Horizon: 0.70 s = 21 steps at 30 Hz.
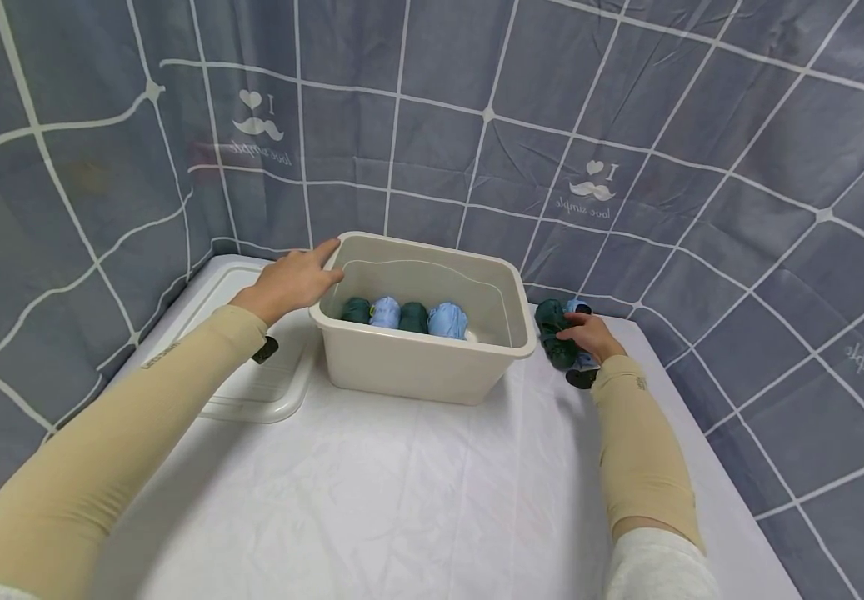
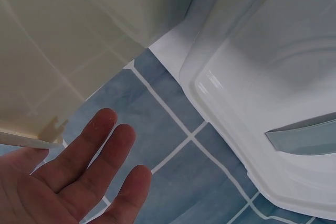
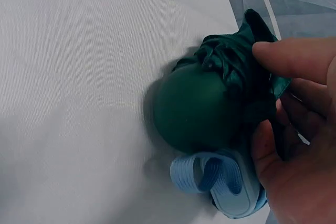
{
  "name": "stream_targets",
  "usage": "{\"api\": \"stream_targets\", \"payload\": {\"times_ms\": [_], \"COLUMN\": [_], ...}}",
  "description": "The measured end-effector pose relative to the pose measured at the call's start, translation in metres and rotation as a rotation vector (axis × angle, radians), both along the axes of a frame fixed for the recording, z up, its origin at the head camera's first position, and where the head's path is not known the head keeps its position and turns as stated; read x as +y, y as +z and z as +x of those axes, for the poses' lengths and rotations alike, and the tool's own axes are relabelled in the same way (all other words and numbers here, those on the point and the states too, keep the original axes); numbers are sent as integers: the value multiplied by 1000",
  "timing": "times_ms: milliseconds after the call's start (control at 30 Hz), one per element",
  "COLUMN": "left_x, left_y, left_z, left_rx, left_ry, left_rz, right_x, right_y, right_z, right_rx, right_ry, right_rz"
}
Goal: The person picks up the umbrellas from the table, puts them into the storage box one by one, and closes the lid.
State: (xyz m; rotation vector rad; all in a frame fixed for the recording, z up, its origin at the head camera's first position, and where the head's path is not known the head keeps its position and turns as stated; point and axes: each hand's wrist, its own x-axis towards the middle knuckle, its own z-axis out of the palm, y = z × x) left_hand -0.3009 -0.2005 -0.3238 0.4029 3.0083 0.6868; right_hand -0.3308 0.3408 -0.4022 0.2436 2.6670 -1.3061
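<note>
Right grip (image 1: pixel 591 335) is narrow, thumb and fingers pinching the ruffled edge of a green bundle (image 3: pixel 197 106). Bundle is sitting on the white-covered counter (image 1: pixel 387 483), at the fingertips, on the grip's bin side. Head view is showing two green lobes there; can't tell if that's one piece or two.

Blue slipper (image 3: pixel 239 190) with an elastic strap is crowding the same spot, lying just beside the green bundle and partly hidden by the right grip.

Left grip (image 1: pixel 297 282) is resting on the left rim of the bin (image 1: pixel 417 358), fingers spread and fairly straight, not wrapping around the wall.

Bin is standing between the two grips, its right wall blocking the straight line from the right grip to the inside. Four rolls are lining up inside, along the wall nearest the wearer. Going away from the left grip: green roll (image 1: pixel 356 309), blue roll (image 1: pixel 385 312), second green roll (image 1: pixel 413 317), second blue roll (image 1: pixel 447 321).

White lid (image 1: pixel 282 406) is lying below the left grip, left sleeve (image 1: pixel 109 446) crossing over it. Gridded curtain (image 1: pixel 432 142) is hanging behind both grips.
</note>
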Motion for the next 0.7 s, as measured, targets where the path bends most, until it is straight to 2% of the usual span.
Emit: {"api": "stream_targets", "payload": {"times_ms": [200, 467, 700], "left_x": [0, 1, 1], "left_y": [-1, 2, 3], "left_z": [1, 2, 2], "left_rx": [11, 2, -9], "left_ry": [-5, -4, -4], "left_rz": [2, 1, -5], "right_x": [-3, -14, -18], "right_y": [0, 8, 8], "right_z": [0, -9, -5], "right_rx": [6, -69, -82], "right_ry": [-12, -41, -36], "right_rz": [-7, 13, 21]}}
